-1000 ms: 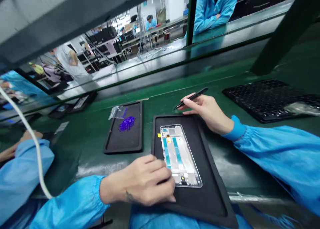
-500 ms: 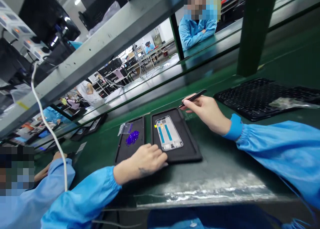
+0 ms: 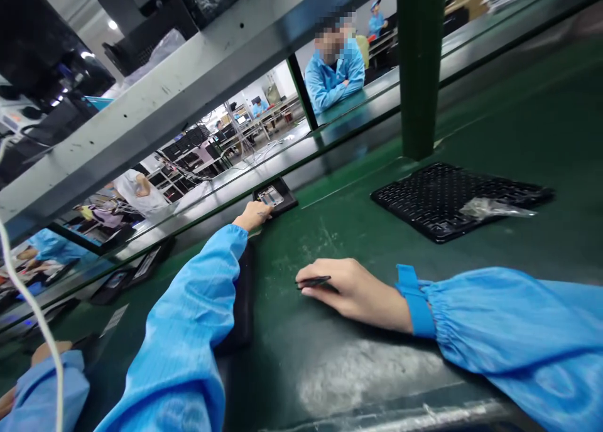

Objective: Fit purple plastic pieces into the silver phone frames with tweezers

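Note:
My left hand (image 3: 254,215) is stretched far forward, fingers closed at the near-left edge of a black tray (image 3: 291,205). A pale phone frame (image 3: 272,196) lies inside that tray. My right hand (image 3: 351,291) is low over the green bench with black tweezers (image 3: 320,282) between thumb and fingers. Partly covered by my left sleeve, a second black tray (image 3: 245,300) sits nearer to me; its contents are hidden.
A black textured mat (image 3: 424,196) lies on the right with a clear plastic bag (image 3: 492,208) on it. A green post (image 3: 419,74) stands at the back. A white cable (image 3: 40,319) hangs at left, near a co-worker's sleeve (image 3: 51,388). Another person (image 3: 336,74) leans opposite.
The tray with the phone frame has gone forward, away from me, with my left hand at it. My right hand, still holding the tweezers, has come down and back towards me. The view has shifted.

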`<state>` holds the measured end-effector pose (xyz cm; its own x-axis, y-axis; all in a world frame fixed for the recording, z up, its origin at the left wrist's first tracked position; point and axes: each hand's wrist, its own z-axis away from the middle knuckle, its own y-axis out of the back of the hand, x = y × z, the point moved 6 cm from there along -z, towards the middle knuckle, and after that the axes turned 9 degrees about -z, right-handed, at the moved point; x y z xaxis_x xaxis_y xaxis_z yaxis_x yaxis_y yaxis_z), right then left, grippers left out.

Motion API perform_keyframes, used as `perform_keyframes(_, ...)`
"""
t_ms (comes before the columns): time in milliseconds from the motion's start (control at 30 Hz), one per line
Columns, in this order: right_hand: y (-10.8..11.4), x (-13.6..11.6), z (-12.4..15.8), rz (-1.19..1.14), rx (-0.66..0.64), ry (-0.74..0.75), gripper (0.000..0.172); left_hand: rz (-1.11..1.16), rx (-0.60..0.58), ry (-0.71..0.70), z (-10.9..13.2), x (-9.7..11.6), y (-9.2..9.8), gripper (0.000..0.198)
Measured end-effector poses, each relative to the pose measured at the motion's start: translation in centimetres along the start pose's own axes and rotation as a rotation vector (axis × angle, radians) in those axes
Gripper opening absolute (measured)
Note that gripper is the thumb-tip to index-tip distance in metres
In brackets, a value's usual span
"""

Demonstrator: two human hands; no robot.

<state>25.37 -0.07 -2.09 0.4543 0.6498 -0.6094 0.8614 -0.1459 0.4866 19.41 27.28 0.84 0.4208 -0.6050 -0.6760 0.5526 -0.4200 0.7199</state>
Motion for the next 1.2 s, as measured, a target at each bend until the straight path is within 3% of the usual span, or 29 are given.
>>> perform_keyframes(133, -0.3, 0.9, 0.1, -0.055, -0.027, -0.122, 0.019, -0.006, 0.003, 0.023, 0.0, 0.0, 0.4, 0.038)
perform_keyframes(233, -0.4, 1.7, 0.0, -0.158, -0.022, -0.249, 0.014, -0.007, 0.074, -0.007, 2.9, 1.6, 1.2, 0.034)
perform_keyframes(433, 0.6, 3.9, -0.2, -0.231, 0.136, -0.435, 0.013, 0.026, 0.186, -0.269, 14.9, 9.4, 1.2, 0.023)
perform_keyframes(533, 0.8, 4.8, -0.4, -0.283, 0.159, -0.477, 0.015, 0.025, 0.459, -0.417, 21.0, 13.8, 1.0, 0.023)
perform_keyframes(633, 0.8, 5.1, -0.5, -0.331, 0.140, -0.502, 0.017, 0.141, 0.720, -0.451, 24.9, 16.3, 1.2, 0.032)
perform_keyframes(700, 0.9, 4.9, -0.5, -0.349, 0.129, -0.508, 0.021, 0.263, 0.741, -0.467, 25.9, 17.0, 1.4, 0.036)
perform_keyframes(833, 1.6, 4.5, -0.6, -0.350, 0.146, -0.571, 0.038, 0.474, 0.653, -0.534, 25.7, 17.2, 2.1, 0.042)
perform_keyframes(1000, 2.6, 5.8, -0.9, -0.176, 0.148, -0.777, 0.053, 0.469, 0.654, -0.542, 24.9, 16.2, 1.9, 0.048)
perform_keyframes(1200, 3.2, 7.2, -0.1, 0.020, 0.081, -0.820, 0.057, 0.446, 0.673, -0.521, 25.1, 15.8, 2.4, 0.051)
